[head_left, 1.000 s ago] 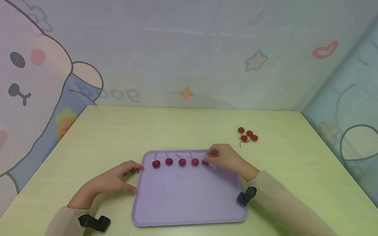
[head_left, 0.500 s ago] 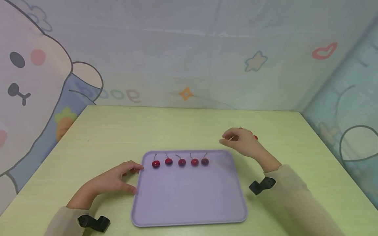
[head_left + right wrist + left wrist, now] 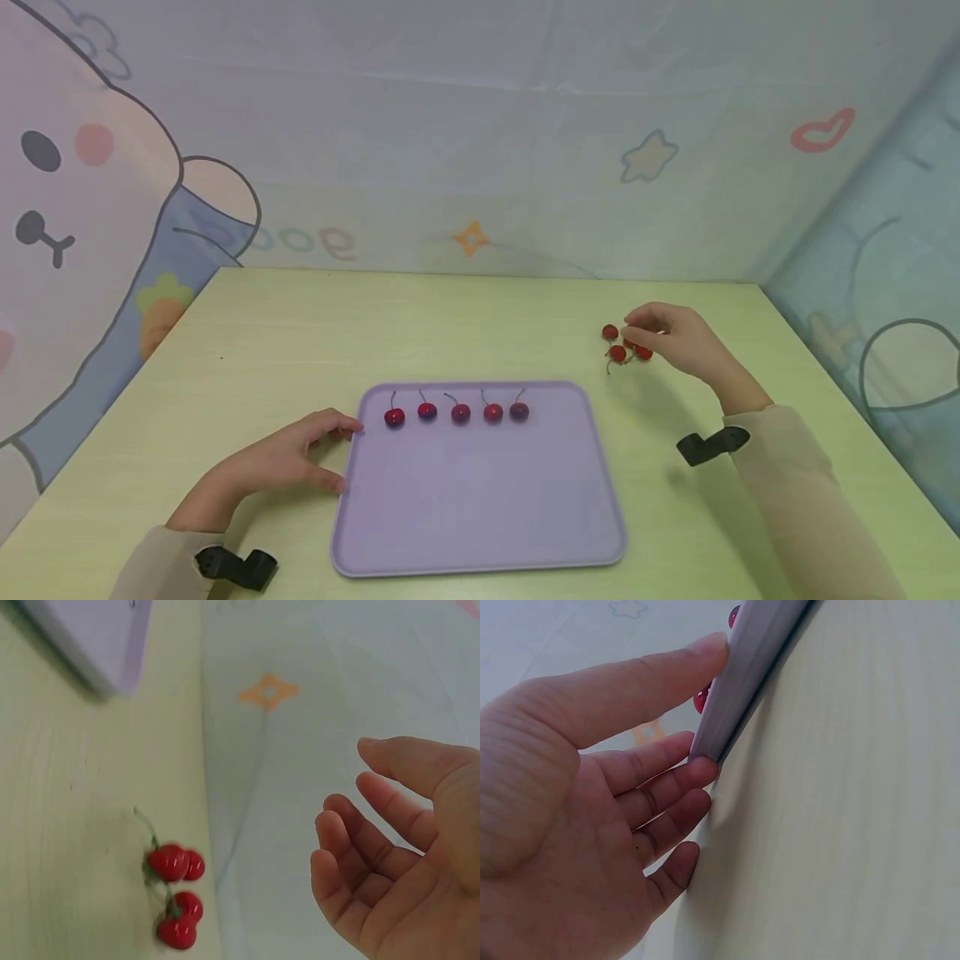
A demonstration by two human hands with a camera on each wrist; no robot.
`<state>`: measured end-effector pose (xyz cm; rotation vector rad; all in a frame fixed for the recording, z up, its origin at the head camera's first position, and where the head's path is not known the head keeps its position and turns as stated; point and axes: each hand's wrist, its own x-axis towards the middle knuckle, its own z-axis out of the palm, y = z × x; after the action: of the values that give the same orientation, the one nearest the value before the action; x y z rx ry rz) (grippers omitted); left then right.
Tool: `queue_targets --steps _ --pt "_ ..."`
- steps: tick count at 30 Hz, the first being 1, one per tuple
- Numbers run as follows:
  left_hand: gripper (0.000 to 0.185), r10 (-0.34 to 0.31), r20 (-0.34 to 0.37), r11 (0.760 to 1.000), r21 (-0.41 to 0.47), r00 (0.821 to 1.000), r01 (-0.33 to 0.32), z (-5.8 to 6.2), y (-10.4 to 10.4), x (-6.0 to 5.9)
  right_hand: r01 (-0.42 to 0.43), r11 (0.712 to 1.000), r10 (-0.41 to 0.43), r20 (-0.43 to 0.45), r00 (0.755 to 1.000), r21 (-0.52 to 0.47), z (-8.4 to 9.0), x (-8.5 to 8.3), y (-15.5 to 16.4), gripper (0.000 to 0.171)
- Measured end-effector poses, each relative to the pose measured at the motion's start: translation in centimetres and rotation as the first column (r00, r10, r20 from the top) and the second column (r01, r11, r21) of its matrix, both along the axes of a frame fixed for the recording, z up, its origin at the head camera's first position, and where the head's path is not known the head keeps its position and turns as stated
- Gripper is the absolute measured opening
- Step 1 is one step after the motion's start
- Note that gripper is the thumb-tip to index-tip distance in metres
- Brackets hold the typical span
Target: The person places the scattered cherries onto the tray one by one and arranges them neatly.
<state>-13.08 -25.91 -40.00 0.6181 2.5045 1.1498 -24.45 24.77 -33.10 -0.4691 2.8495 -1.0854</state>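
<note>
Pale green table (image 3: 465,325); cartoon-printed backdrop (image 3: 450,142) behind it.

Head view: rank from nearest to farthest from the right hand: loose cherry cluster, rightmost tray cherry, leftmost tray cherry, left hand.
1. Loose cherry cluster: on the table, right at the fingertips of the right hand.
2. Rightmost tray cherry: right end of the row on the purple tray.
3. Leftmost tray cherry: left end of the row.
4. Left hand: at the tray's left edge.

This looks like a play corner for kids. A cloth wall (image 3: 480,150) with a cartoon bunny (image 3: 67,183) and stars hangs behind a small green table (image 3: 465,325).
</note>
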Motion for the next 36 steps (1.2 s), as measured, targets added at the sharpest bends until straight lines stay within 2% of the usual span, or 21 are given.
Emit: queue_targets --steps 2,8,23,36 --pt "0.066 -0.003 -0.001 1.0 0.007 1.0 0.003 0.0 0.0 0.0 0.006 0.999 -0.005 -0.029 1.0 0.038 -0.3 -0.2 0.7 0.037" --pt "0.066 -0.006 -0.007 1.0 0.005 1.0 0.006 0.3 0.1 0.1 0.027 0.999 -0.026 -0.022 0.999 0.037 -1.9 -1.0 2.5 0.036" --pt "0.064 -0.001 -0.016 1.0 -0.004 1.0 0.001 0.2 0.1 0.2 0.037 0.998 -0.039 0.056 0.998 0.045 -5.1 -3.2 4.4 0.036" --pt "0.065 -0.005 0.005 1.0 0.018 1.0 0.005 0.4 0.1 0.3 0.027 0.998 -0.031 0.078 0.996 0.055 -6.0 -3.7 4.4 0.035"
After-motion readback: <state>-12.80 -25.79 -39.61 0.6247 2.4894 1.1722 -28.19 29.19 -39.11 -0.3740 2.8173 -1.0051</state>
